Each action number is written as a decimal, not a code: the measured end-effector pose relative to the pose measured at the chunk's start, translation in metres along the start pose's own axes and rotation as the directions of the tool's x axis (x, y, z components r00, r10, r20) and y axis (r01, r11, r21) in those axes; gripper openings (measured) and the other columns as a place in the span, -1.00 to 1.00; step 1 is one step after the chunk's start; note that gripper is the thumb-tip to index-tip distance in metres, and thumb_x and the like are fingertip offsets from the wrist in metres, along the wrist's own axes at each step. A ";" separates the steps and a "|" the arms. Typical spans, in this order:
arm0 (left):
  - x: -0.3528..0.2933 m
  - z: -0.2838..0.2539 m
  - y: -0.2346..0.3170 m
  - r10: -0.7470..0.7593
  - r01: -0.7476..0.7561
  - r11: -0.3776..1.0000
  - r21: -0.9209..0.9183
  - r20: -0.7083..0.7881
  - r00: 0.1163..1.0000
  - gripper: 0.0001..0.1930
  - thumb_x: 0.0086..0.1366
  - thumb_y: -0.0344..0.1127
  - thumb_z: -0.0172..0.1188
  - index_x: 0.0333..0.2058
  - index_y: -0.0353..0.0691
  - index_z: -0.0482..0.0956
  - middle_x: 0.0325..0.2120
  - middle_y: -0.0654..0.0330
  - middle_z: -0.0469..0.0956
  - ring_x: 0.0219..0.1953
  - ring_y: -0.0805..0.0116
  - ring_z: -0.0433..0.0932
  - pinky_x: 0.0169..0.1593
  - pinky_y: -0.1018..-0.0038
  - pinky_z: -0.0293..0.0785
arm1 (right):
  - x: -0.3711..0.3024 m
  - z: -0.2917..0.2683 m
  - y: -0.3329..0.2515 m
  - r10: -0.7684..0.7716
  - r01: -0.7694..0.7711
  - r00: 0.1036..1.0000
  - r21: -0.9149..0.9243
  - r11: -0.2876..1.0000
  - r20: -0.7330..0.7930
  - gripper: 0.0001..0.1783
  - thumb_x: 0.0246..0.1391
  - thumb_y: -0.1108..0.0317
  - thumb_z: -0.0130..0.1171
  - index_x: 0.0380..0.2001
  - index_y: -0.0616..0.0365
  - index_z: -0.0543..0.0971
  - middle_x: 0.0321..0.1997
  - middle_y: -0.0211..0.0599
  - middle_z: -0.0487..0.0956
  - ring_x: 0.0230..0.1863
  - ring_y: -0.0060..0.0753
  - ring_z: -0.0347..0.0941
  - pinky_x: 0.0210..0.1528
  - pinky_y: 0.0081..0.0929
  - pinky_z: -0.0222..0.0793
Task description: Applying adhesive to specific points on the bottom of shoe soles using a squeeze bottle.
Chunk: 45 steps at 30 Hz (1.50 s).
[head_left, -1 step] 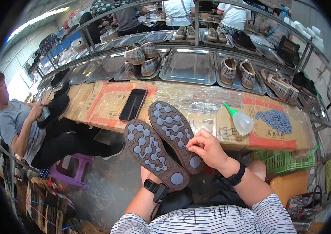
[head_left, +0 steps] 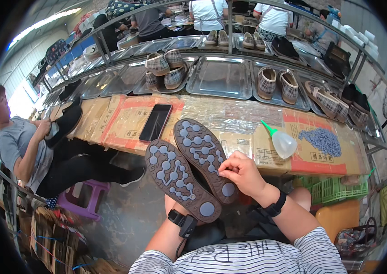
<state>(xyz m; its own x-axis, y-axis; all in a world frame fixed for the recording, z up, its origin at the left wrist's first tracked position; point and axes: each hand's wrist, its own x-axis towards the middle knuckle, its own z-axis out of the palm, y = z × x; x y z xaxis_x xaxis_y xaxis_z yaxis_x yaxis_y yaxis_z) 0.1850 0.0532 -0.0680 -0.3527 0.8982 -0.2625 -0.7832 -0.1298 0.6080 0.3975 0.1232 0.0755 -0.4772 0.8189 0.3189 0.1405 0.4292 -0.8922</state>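
Note:
A pair of shoes is held soles up in front of me; the left shoe's sole [head_left: 173,177] and the right shoe's sole [head_left: 201,153] are brown with raised blue-grey dots and bars. My left hand [head_left: 178,207] is under the heel end and supports the pair, its fingers hidden behind the soles. At the right sole's inner heel side, my right hand [head_left: 241,172] touches the edge with thumb and forefinger pinched together. Whatever is between those fingertips is too small to see. On the cardboard beyond lie a clear squeeze bottle with a green nozzle [head_left: 283,143] and a pile of small blue-grey bits [head_left: 321,141].
A phone [head_left: 156,122] lies on the cardboard-covered bench [head_left: 225,114]. Behind it, metal trays [head_left: 221,76] hold plaid shoes [head_left: 275,84]. To the left, a co-worker [head_left: 15,146] handles a black shoe near a purple stool [head_left: 81,198]. A green crate [head_left: 339,191] stands under the bench.
The co-worker's hands and black shoe have shifted slightly. My own hands and the shoes stay where they were.

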 end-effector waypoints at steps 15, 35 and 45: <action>-0.002 0.001 0.002 -0.067 0.056 0.995 0.086 0.121 0.990 -0.53 0.28 -0.03 0.14 0.04 -0.20 0.43 -0.03 0.05 0.49 0.03 0.19 0.42 0.08 0.31 0.36 | -0.030 -0.006 -0.019 -0.404 0.480 0.863 -0.745 0.463 0.304 -0.66 -0.04 0.44 0.05 -0.14 0.25 0.57 -0.23 -0.28 0.46 -0.16 -0.28 0.42 -0.16 -0.42 0.37; 0.005 0.020 0.004 -0.119 0.074 0.983 0.168 0.273 0.955 -0.56 0.28 -0.04 0.13 0.02 -0.19 0.44 -0.05 0.05 0.51 0.00 0.21 0.45 0.03 0.32 0.39 | -0.030 -0.206 0.083 -0.175 -0.303 0.853 -0.739 0.602 -0.492 -0.89 -0.12 0.42 0.33 -0.49 0.20 0.62 -0.43 -0.11 0.55 -0.32 -0.03 0.51 -0.24 -0.21 0.44; 0.005 0.028 0.006 -0.046 -0.005 0.976 0.218 0.229 0.972 -0.57 0.28 -0.04 0.12 0.01 -0.18 0.45 -0.07 0.05 0.52 -0.02 0.22 0.47 0.01 0.32 0.40 | -0.035 -0.139 -0.001 -0.171 -0.106 0.718 -0.349 0.931 -0.674 -0.98 0.11 0.55 0.16 -0.36 0.25 0.55 -0.42 -0.29 0.59 -0.44 -0.50 0.54 -0.38 -0.54 0.45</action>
<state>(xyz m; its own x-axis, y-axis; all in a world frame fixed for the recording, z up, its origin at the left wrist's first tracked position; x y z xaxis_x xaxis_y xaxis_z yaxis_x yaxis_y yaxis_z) 0.1928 0.0688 -0.0452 -0.1894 0.9755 -0.1119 -0.6510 -0.0395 0.7580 0.5343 0.1469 0.1097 0.2183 0.7716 0.5975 0.4845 0.4458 -0.7527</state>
